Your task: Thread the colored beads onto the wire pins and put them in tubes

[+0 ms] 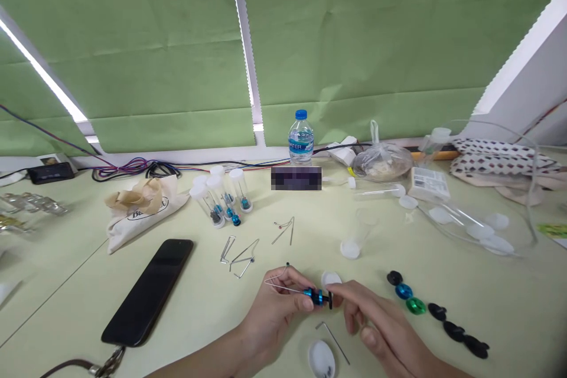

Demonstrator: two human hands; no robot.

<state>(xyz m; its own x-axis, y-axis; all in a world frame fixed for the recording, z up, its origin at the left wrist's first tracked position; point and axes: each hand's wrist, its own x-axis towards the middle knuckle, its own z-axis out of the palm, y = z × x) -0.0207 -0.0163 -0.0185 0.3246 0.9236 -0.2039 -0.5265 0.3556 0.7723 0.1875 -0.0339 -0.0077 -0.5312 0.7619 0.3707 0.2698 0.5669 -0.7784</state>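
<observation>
My left hand pinches a small blue-and-black cylindrical metal piece between thumb and fingers. A thin pale wire loops from that piece back over the hand, with a small dark bead near its top. At the piece's right end is a black disc. My right hand has its index finger stretched out against this disc, its thumb apart and the other fingers bent. Below the hands lie a hex key and a white cap with small dark bits in it. Another white cap is partly hidden behind the fingers.
Several hex keys lie ahead of my left hand. Clear tubes with blue parts stand behind them. A phone is at left, a row of black, blue and green discs at right. A water bottle stands at the back.
</observation>
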